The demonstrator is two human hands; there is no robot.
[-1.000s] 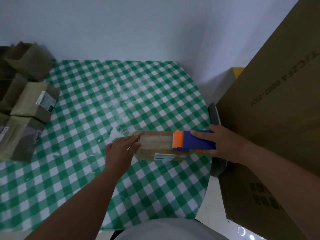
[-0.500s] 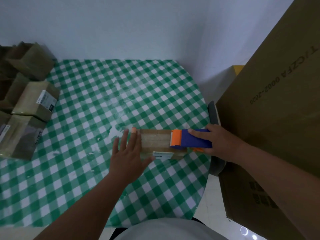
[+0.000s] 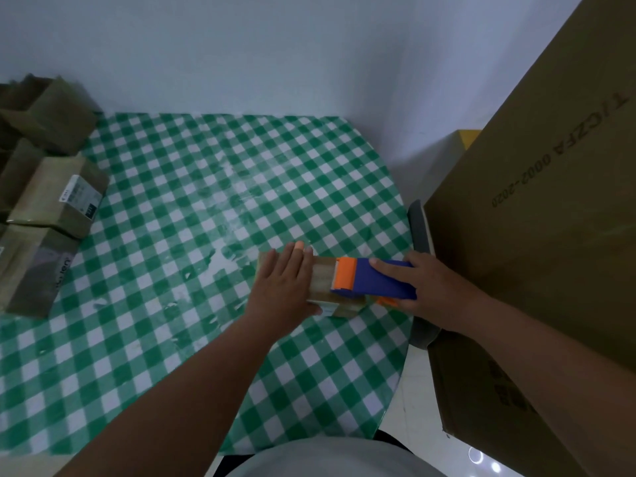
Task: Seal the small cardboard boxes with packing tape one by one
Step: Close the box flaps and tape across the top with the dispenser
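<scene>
On the checked table (image 3: 172, 304) one small box (image 3: 323, 284) lies near the right edge, the left hand (image 3: 285, 287) pressing flat on it with straight fingers, the right hand (image 3: 430, 290) grasping one tape dispenser (image 3: 371, 282) on its top, and several more boxes (image 3: 58, 197), their count unclear, stacked at far left.

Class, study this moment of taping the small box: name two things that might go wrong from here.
The left hand lies flat on the small box close to the tape dispenser, whose cutting edge might nick the fingers. The box sits near the table edge, so a hard pull by the right hand might drag it off.
</scene>
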